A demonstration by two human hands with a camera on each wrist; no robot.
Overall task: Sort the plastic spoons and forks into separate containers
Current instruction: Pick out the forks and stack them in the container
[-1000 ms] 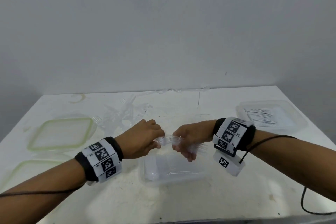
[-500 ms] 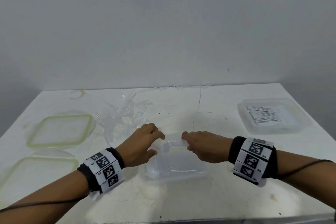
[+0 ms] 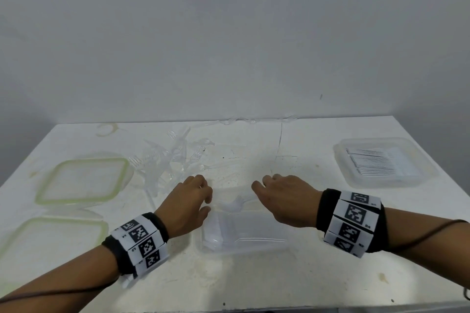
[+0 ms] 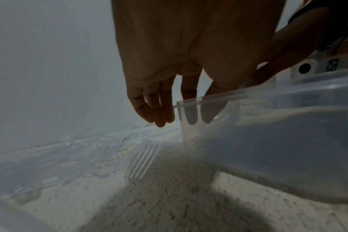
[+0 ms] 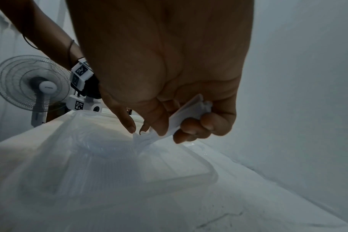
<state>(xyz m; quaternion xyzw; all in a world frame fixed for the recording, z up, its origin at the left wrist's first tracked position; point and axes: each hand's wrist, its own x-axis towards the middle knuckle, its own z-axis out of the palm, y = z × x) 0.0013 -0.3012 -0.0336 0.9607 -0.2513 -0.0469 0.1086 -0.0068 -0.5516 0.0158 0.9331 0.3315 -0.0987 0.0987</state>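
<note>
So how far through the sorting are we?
Partway. The clear container in front already holds some cutlery. In hand: the right hand grips a bunch of forks over it; the left hand is empty. Left: the loose cutlery pile behind the left hand.

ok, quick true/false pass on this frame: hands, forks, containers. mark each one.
1. The right hand holds a bundle of clear forks. True.
2. The left hand grips a spoon. False: its fingers hang relaxed and hold nothing.
3. The clear container sits between the two hands. True.
4. The loose cutlery pile lies right of the container. False: it lies to the far left of it.
5. The two green-rimmed lids lie at the table's right. False: at its left.
</note>
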